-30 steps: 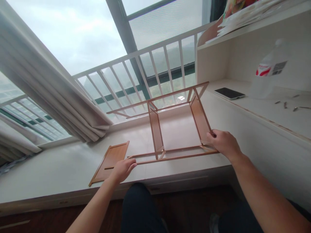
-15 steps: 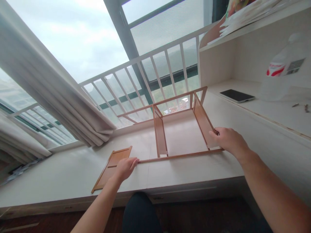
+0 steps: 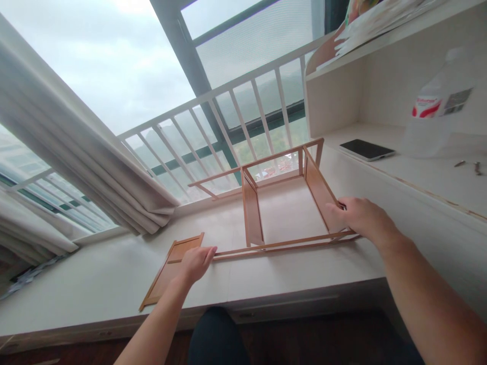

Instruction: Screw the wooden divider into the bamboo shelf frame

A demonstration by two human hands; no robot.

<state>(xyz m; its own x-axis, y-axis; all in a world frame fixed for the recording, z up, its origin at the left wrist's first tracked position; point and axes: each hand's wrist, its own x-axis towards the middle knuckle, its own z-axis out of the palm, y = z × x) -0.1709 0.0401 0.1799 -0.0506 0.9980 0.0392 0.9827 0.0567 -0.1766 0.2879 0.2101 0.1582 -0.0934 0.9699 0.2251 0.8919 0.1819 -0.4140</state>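
Note:
A brown wooden shelf frame (image 3: 251, 215) with thin rails and two cross panels lies over the white ledge, against the railing. My left hand (image 3: 198, 262) is closed around the left end of its near rail. My right hand (image 3: 357, 217) grips the near corner by the right-hand panel, thumb on the panel's inner side. Along the near side two thin rails show with a narrow gap between them. A separate flat wooden panel (image 3: 181, 249) with a framed edge lies on the ledge, partly hidden behind my left hand and forearm.
White railings (image 3: 228, 91) and a window stand behind the ledge (image 3: 95, 279). A grey curtain (image 3: 114, 177) hangs at the left. On the right shelf are a phone (image 3: 367, 149), a clear plastic bottle (image 3: 429, 121) and small screws (image 3: 477, 168). My knee (image 3: 216, 334) is below the ledge.
The shelf frame has tilted or lifted slightly at its near side, and a gap now shows between the near rails. Both hands keep their grip. The whole view has shifted a little.

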